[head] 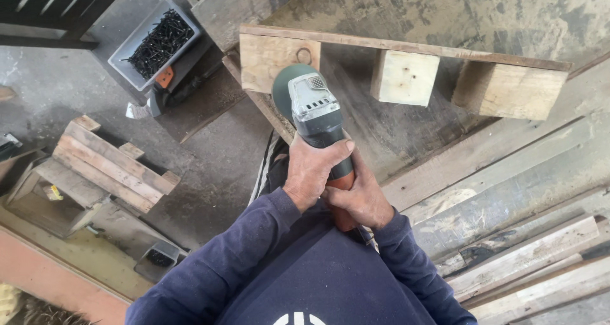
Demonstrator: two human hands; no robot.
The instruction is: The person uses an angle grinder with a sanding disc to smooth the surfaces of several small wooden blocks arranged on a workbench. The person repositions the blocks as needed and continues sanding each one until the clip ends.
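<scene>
Here, angle grinder (316, 112) sits mid-frame, disc end at 12 o'clock w/ guard against the pallet block (277, 60). Left hand (312, 171) fingers clamp the body, right hand (360, 200) fingers wrap the orange rear grip, two-handed for control. Screw tray (154, 42) at 10 o'clock on concrete floor (210, 160); loose planks (527, 249) at 4.

Woodworking workshop (pallets (406, 71), screws (157, 42)).

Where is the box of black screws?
In the head view, the box of screws sits upper left on the grey floor, left of the grinder and above the small pallet.
</scene>
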